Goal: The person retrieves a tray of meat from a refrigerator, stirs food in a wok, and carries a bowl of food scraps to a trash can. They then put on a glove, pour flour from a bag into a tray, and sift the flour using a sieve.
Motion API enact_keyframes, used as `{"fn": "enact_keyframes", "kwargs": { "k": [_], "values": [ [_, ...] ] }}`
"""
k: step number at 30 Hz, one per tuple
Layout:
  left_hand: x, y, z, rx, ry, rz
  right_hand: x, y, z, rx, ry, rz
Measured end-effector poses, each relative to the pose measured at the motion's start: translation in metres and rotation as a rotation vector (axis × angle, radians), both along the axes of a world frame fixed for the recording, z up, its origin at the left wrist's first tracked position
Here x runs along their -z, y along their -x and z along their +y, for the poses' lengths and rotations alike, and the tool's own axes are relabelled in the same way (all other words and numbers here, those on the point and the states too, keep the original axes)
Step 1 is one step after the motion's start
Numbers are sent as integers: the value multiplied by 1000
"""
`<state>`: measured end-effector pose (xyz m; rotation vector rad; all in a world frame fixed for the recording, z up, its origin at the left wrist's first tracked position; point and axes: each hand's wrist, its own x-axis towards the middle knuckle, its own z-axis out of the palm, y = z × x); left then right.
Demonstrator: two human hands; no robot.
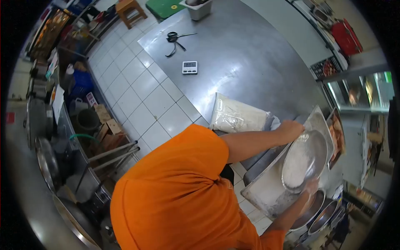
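Both sets of fingers curl tight around the metal bowl's rim, left hand opposite right hand, above the tray.

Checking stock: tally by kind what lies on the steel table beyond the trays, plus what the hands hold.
Scissors: 1
Timer: 1
Bag of white powder: 1
Metal tub: 1
Held bowl: 1
Total: 5

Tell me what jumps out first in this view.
An orange shirt fills the lower centre. At right, the left hand and right hand hold a round metal bowl of white powder over a floury tray. Behind, on the steel table, lie a bag of white powder, a timer and scissors.
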<state>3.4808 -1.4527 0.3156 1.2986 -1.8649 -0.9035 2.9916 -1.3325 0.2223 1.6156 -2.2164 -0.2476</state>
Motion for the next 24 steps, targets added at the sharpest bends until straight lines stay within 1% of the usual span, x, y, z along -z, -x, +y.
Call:
{"fn": "enact_keyframes", "kwargs": {
  "k": [1,3,4,6,8,9,10,11,12,13,14,15,16,18,19,21,22,23,24],
  "values": [
    [-2,4,5,-56,-8,47,-11,-15,12,35,-12,-57],
    [-17,-12,37,85,-133,-26,-60,-76,36,91,-13,-163],
    [-22,-25,54,159,-186,-64,-60,-83,55,65,-35,-170],
    [-23,-40,88,218,-213,-178,-49,-83,107,11,-61,-173],
    [-8,-37,87,292,-113,-286,-42,-78,124,-127,-201,-68],
    [-2,-28,74,267,-176,-235,-41,-76,115,-158,-277,-18],
    [-11,-25,57,249,-95,-289,-78,-112,74,-75,-359,-87],
    [2,-12,37,193,-106,-294,-57,-80,44,-81,-330,-110],
    [-1,-8,24,158,-8,-248,-65,-83,13,-53,-308,-130],
    [-10,-8,21,165,-49,-229,-58,-67,4,-329,-65,-55],
    [-19,-7,21,149,-101,-213,-95,-104,-6,-38,-111,-217],
    [-14,-8,35,133,-89,-225,-133,-143,-21,240,-140,-388],
    [-12,-12,53,118,-66,-245,-132,-138,-7,252,-81,-422],
    [-18,-26,94,137,-184,-381,-115,-145,39,268,7,-496],
    [-19,-29,106,139,-184,-408,-114,-150,57,296,-14,-461],
    [-19,-28,122,116,-182,-450,-116,-148,55,327,-22,-479],
    [-17,-22,110,62,-183,-455,-119,-149,51,337,-24,-492],
    [-13,-14,88,7,-183,-463,-112,-136,26,283,13,-487],
    [-13,-8,58,-5,-168,-362,-113,-132,-10,227,88,-539]
  ]
}}
